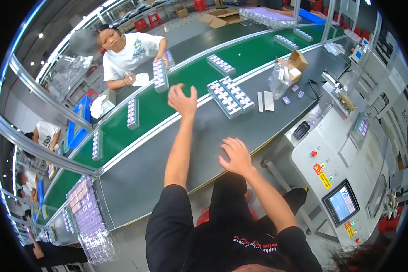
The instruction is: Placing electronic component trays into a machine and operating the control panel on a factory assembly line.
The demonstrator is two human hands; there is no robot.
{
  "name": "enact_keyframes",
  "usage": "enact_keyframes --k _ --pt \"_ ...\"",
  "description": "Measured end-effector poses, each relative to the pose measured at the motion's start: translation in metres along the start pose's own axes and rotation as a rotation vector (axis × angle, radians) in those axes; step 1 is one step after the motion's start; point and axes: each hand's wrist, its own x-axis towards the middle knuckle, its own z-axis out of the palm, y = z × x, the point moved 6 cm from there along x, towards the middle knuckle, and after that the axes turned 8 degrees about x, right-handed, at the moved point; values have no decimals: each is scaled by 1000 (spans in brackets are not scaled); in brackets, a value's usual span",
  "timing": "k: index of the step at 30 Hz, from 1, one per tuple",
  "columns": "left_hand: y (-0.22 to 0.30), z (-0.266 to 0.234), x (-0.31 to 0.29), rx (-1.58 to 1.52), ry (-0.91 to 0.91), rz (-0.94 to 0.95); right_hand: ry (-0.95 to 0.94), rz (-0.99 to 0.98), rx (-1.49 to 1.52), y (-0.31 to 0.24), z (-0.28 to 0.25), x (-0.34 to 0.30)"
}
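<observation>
Black T-shirt [251,235] is closest to the lens, with two bare forearms stretching out from it. Left hand [183,99] is out at the belt's near rail, fingers spread apart and nothing in them, just beside the lower end of the raised rack [160,76] full of white and purple bits. Can't tell from this angle whether they touch. Right hand [236,156] hangs over the near side of the dark bench [199,145], fingers apart too, also empty. Further out, a co-worker [132,53] in a white tee is gripping that raised rack from across the green belt [254,54]. Two more racks [231,96] sit side by side on the bench, then a couple of pale flat strips [269,101], some loose purple pieces [286,100], a clear bag [279,81] and an opened carton [298,64]. More racks ride the belt, clear purple trays [87,208] are piled far left, and a control panel with a lit screen [341,202] stands off right.
</observation>
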Motion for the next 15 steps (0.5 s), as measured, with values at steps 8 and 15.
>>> enact_keyframes --k 8,15 --pt "-94 -9 22 297 -753 -424 10 -3 -13 -7 0 3" --pt "-98 -85 -17 68 -679 -390 28 -18 28 -10 5 2"
